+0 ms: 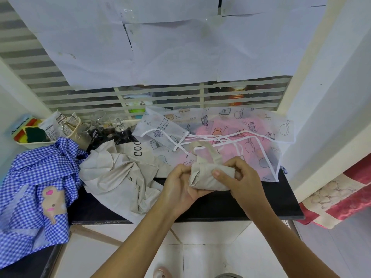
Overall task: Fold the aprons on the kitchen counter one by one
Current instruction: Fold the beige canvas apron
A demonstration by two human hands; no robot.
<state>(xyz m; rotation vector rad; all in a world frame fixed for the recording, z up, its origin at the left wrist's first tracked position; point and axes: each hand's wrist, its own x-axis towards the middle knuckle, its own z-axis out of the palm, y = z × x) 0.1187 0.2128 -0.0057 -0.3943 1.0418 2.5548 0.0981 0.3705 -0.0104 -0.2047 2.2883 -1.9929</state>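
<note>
Dark kitchen counter (251,205) below a slatted window (80,101), upper part of the window covered with white paper sheets (160,47). Above the front edge of the counter, right of its middle, held in the air by both hands: a beige apron bundle (210,177), rolled small and tight, one strap loop (208,151) standing up from its back. Left hand (180,189) turned palm up under the left end of the bundle, fingers curled round that end. Right hand (243,177) placed over the right end, thumb (215,173) pressed flat on the front of the roll, other fingers curled behind it. Gripped from both ends like this most likely to keep the roll from springing open and to tuck in the last layer. Forearms rising from the bottom of the view in a narrow V.

Left of the bundle, on the middle of the counter, a loose beige apron (120,173) with black letters, crumpled, apparently not yet folded; joined to the bundle or separate, cannot tell, the place being hidden by the left hand. Over the left front corner, hanging down past the edge, a blue checked apron (40,177), also unfolded. Along the back edge at the right, spread flat, a see-through printed apron (220,125) with white ties, lying over a pink cloth (230,135). At the back left corner a tray with sponges (32,135) and some glasses (100,125) beside it. Judging from this, one apron nearly finished and several more to do
</note>
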